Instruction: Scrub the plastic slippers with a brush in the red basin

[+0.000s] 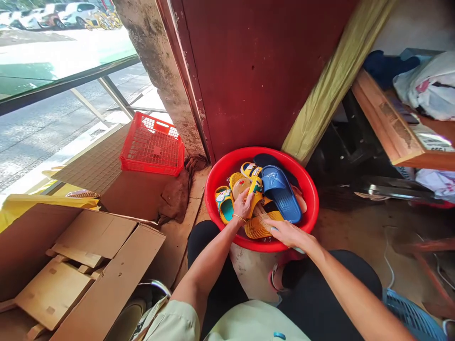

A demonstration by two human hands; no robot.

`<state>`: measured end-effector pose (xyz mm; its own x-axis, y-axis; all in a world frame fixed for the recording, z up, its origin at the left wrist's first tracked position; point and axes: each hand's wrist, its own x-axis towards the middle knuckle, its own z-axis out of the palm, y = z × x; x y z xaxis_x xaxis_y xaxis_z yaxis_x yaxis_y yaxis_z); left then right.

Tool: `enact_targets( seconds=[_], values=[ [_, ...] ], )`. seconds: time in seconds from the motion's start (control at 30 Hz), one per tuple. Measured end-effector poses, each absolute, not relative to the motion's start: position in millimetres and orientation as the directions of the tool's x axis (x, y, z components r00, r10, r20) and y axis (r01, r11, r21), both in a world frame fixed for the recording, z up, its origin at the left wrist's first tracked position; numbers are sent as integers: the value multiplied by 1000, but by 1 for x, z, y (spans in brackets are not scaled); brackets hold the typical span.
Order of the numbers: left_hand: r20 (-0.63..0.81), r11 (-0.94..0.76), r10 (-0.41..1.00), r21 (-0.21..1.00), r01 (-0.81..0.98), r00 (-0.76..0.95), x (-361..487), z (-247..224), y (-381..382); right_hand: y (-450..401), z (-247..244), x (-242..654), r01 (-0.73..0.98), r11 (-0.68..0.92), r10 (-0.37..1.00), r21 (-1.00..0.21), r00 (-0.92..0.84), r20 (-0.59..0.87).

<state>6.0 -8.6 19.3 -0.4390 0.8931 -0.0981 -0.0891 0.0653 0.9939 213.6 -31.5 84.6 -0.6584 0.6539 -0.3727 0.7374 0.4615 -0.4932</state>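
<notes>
A red basin [314,208] holds several wet-looking slippers in front of my knees. My left hand [242,207] is closed around a yellow slipper [255,192] with a cartoon figure on its strap. Fingers of my right hand [286,233] are wrapped round a pale wooden brush [263,217], which rests against that slipper; its bristles are hidden. Under the brush lies a yellow sole [254,228]. To the right a blue slipper [282,194] leans on the pile. On the left sits a yellow slipper with a teal insole [226,208].
Behind the basin stands a dark red door [263,71] with a yellowish curtain [320,94]. A red plastic crate [152,147] and a cardboard box [117,270] with wooden pieces lie to the left. At right are a wooden shelf [398,128] and a blue basket [408,315].
</notes>
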Motion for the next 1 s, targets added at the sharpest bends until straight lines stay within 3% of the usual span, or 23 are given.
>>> enact_targets(
  seconds=[0.2,0.37,0.53,0.63,0.7,0.77,0.9,1.0],
  values=[
    [-137,50,916,972,-229,-378,-5,37,-2,-33,115,252,661,524,598,-536,-734,-321],
    [-232,140,961,875,-462,-148,-23,50,-3,-24,112,239,619,623,596,-478,-772,-222],
    [-287,225,954,880,-418,-90,-28,47,-5,-13,97,238,678,696,614,-235,-732,-295],
    [-276,199,943,916,-349,-186,-24,39,-1,-5,94,234,766,641,717,-55,-622,-313],
    [-260,171,928,934,-314,-266,-23,35,2,-2,94,228,808,588,769,-7,-562,-304],
    [-247,153,917,943,-297,-313,-24,33,4,-3,96,223,816,574,771,-66,-566,-292],
    [-266,174,908,942,-286,-323,-28,35,1,-20,103,221,693,635,632,-341,-720,-286],
    [-249,164,910,950,-265,-330,-25,39,-3,-33,106,226,661,649,582,-378,-750,-314]
  ],
)
